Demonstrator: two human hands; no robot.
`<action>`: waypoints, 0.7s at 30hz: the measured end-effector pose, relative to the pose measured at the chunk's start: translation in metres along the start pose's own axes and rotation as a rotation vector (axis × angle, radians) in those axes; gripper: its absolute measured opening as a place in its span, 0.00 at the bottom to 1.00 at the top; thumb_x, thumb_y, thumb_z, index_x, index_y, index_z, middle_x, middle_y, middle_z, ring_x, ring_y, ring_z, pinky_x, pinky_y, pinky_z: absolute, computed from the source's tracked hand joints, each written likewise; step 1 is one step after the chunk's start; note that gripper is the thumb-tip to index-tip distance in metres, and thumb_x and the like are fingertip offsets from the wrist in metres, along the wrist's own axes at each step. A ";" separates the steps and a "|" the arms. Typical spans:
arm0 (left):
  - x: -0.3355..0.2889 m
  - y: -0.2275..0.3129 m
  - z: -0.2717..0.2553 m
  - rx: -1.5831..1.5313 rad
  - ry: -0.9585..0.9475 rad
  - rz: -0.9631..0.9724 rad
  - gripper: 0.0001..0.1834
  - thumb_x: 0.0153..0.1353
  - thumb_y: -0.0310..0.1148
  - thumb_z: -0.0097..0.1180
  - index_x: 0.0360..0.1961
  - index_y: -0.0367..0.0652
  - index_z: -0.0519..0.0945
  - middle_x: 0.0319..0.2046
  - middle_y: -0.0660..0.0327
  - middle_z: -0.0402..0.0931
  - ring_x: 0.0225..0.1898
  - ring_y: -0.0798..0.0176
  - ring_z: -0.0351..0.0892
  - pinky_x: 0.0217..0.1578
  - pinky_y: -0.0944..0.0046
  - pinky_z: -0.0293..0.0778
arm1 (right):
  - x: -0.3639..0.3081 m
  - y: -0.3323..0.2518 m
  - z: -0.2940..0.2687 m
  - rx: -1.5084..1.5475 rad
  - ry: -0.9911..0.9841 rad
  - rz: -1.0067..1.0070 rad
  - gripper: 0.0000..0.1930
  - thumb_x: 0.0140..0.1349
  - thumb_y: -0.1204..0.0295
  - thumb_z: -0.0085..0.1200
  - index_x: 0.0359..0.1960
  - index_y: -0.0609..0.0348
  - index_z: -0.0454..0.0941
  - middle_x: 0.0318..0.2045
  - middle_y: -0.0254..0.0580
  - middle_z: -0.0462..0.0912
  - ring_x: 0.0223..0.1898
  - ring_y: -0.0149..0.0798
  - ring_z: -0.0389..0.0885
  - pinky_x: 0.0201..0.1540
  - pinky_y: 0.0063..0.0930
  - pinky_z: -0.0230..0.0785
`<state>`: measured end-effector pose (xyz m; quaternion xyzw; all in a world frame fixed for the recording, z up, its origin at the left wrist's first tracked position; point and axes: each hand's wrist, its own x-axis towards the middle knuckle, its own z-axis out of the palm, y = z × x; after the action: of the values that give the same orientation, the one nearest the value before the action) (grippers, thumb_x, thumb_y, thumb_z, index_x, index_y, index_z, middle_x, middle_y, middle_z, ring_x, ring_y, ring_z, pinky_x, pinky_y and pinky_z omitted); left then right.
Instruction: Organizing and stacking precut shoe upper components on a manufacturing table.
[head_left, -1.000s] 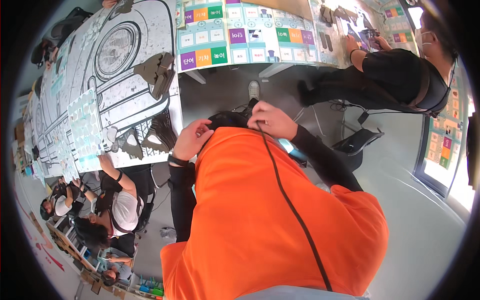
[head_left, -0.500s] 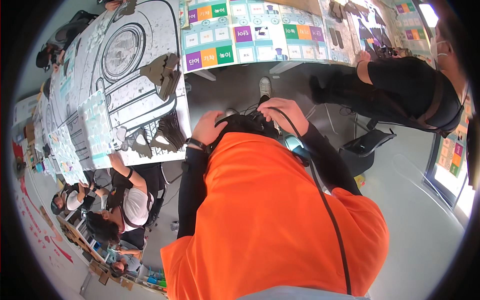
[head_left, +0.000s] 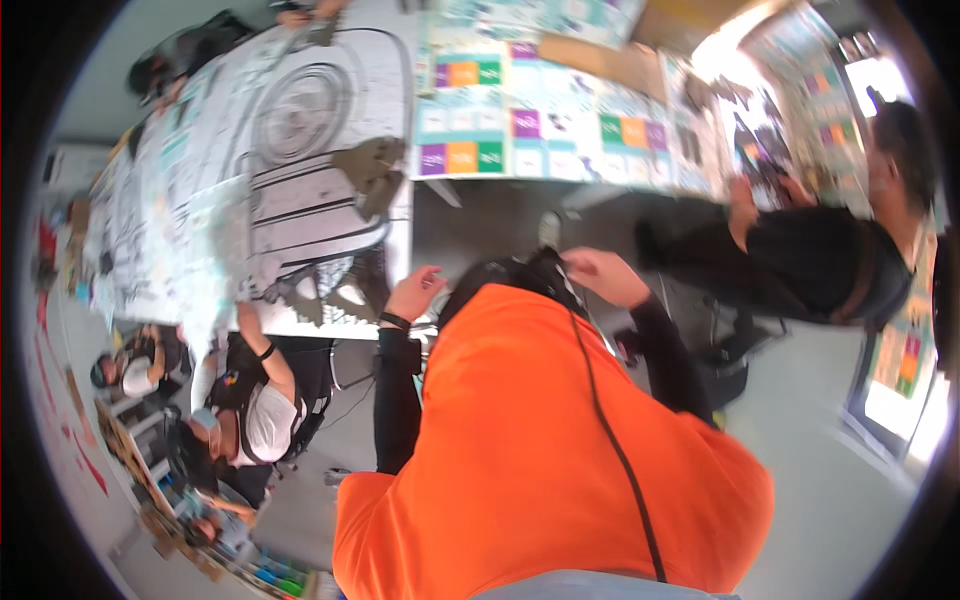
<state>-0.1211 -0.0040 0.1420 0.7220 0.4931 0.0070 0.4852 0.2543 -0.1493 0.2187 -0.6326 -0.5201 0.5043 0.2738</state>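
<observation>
My left hand (head_left: 415, 295) is raised beside my waist on the left, its fingers loosely bent and apart, with nothing in it. On the other side, my right hand (head_left: 607, 278) hovers near the dark clothing at my waist, slightly smeared by motion. Its fingers are partly bent and look loosely apart, and I see nothing held in them. A black cable (head_left: 612, 440) runs down the front of my orange shirt (head_left: 540, 430). The cable's upper end reaches my waist just below the right hand's fingers, apart from them.
Ahead left stands a table with a white line-drawn sheet (head_left: 330, 215) and brown cut-out pieces (head_left: 372, 172). Coloured printed sheets (head_left: 465, 155) cover the table ahead. A person in black (head_left: 830, 250) sits at the right, another in white (head_left: 270, 425) at the left. A black chair (head_left: 722, 372) stands behind right.
My right hand has come off the cable, which now lies against my shirt. My left hand has lifted away from my waist. The whole view has shifted.
</observation>
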 end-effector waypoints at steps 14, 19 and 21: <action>-0.113 -0.098 -0.017 -1.751 0.402 0.394 0.32 0.68 0.47 0.41 0.67 0.40 0.58 0.65 0.48 0.61 0.65 0.49 0.63 0.63 0.50 0.61 | 0.036 0.112 0.013 -0.179 -0.026 0.162 0.09 0.61 0.69 0.50 0.32 0.63 0.79 0.24 0.42 0.82 0.26 0.35 0.82 0.32 0.28 0.73; -0.173 -0.106 0.010 -2.028 0.934 0.645 0.46 0.64 0.67 0.35 0.70 0.41 0.52 0.69 0.51 0.53 0.70 0.49 0.52 0.67 0.44 0.53 | 0.081 0.045 0.020 -0.203 -0.117 0.062 0.11 0.63 0.68 0.52 0.40 0.65 0.77 0.26 0.40 0.82 0.27 0.33 0.81 0.33 0.27 0.72; -0.181 -0.081 0.003 -1.984 0.952 0.627 0.49 0.61 0.67 0.42 0.71 0.42 0.45 0.70 0.46 0.46 0.70 0.43 0.48 0.67 0.44 0.51 | 0.099 0.025 0.025 -0.237 -0.165 0.055 0.12 0.62 0.68 0.53 0.41 0.64 0.77 0.27 0.40 0.83 0.28 0.32 0.81 0.34 0.26 0.72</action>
<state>-0.2702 -0.1329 0.1677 0.0364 0.2022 0.7866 0.5823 0.2364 -0.0694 0.1533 -0.6308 -0.5792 0.4971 0.1398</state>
